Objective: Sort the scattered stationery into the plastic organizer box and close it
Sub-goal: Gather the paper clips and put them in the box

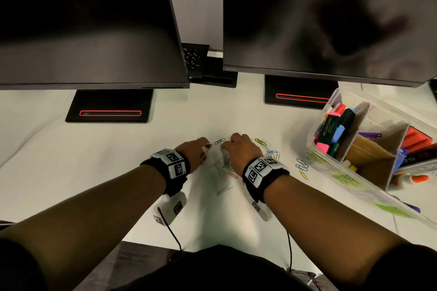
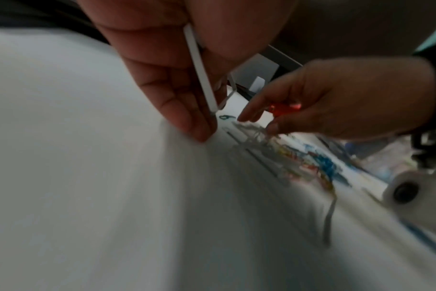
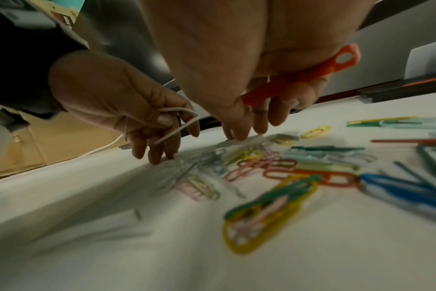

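Coloured paper clips (image 1: pixel 266 144) lie scattered on the white desk (image 1: pixel 94 160), shown close in the right wrist view as a pile (image 3: pixel 274 167). My left hand (image 1: pixel 201 149) pinches a white paper clip (image 2: pixel 199 69) between thumb and fingers, with its fingertips (image 2: pixel 199 130) on the desk. My right hand (image 1: pixel 236 146) holds an orange paper clip (image 3: pixel 299 76) tucked against its palm while its fingertips (image 3: pixel 239 132) touch the pile. The clear plastic organizer box (image 1: pixel 313 130) stands open at the right, with highlighters (image 1: pixel 335 130) in its left compartment.
Two dark monitors on black stands (image 1: pixel 108 106) (image 1: pixel 298 92) rise behind the hands. A black keypad (image 1: pixel 194 59) sits between them. Cardboard dividers (image 1: pixel 369 156) split the box. More blue clips (image 1: pixel 301 166) lie by the box's near wall. The desk's front edge (image 1: pixel 146 244) runs close to my body.
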Demonstrator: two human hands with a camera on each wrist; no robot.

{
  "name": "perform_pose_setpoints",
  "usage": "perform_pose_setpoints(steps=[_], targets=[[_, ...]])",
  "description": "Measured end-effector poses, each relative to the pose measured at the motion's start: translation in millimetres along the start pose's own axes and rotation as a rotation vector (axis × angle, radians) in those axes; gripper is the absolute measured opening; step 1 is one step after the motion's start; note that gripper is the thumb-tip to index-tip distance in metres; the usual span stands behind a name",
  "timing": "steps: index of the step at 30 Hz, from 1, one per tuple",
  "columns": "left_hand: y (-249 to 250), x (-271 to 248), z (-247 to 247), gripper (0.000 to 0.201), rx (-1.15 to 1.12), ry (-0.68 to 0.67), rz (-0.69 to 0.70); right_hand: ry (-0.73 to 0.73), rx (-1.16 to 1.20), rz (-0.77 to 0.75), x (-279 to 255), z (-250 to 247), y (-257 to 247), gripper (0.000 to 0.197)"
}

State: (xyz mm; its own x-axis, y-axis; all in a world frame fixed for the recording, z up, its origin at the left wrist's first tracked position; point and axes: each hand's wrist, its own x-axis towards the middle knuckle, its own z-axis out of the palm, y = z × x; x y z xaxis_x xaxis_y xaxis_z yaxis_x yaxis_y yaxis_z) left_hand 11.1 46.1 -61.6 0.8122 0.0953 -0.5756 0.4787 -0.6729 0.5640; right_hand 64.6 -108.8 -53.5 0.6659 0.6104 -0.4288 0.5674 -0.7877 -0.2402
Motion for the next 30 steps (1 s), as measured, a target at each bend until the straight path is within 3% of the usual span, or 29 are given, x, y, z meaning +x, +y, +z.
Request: perform_pose_setpoints(steps=[2,4,8,10,14,17,19,21,23,25,30], targets=[[-1.1,2.5,3.0,0.015,-0.263,-0.011,-0.078,-0.015,-0.022,0.014,3.5,0.6,-1.7,0.033],[-2.8,6.2,2.4,0.022,-0.416,-0.027,-0.161,-0.007,-0.013,0.012,4.6,0.6,0.4,0.030],[0.9,6.2,-5.4,0.028,-0.710,-0.081,-0.308,0.133,0.119,0.091,0.1,-7.5,12.7,0.030],[3.0,-0.1,-8.4,0.030,-0.787,-0.082,-0.314,0.167,0.287,0.182,-5.4,-10.9,19.4,0.024],[-1.0,-4.1,-1.9,0.060,-0.819,-0.068,-0.250,0.107,0.587,0.285,-15.0,0.1,30.7,0.022],[1.7,-2.1,-0.6,0.055,-0.912,-0.081,-0.273,0.026,0.654,0.285,-22.5,9.2,32.1,0.013],[2.0,1.4,2.3,0.038,-0.818,-0.081,-0.256,0.002,0.604,0.250,-28.2,12.5,28.8,0.020],[2.3,5.3,4.6,0.023,-0.474,-0.012,-0.132,-0.051,0.570,0.194,-37.4,10.7,20.9,0.033],[2.1,8.1,4.8,0.024,0.000,0.007,0.048,-0.126,0.468,0.099,-43.8,12.0,13.5,0.038],[2.9,10.4,6.9,0.035,0.314,-0.071,0.171,-0.170,0.339,-0.034,-46.4,19.7,8.9,0.044],[1.2,15.2,9.1,0.038,0.414,-0.084,0.218,-0.136,0.096,-0.165,-44.8,37.6,0.7,0.023]])
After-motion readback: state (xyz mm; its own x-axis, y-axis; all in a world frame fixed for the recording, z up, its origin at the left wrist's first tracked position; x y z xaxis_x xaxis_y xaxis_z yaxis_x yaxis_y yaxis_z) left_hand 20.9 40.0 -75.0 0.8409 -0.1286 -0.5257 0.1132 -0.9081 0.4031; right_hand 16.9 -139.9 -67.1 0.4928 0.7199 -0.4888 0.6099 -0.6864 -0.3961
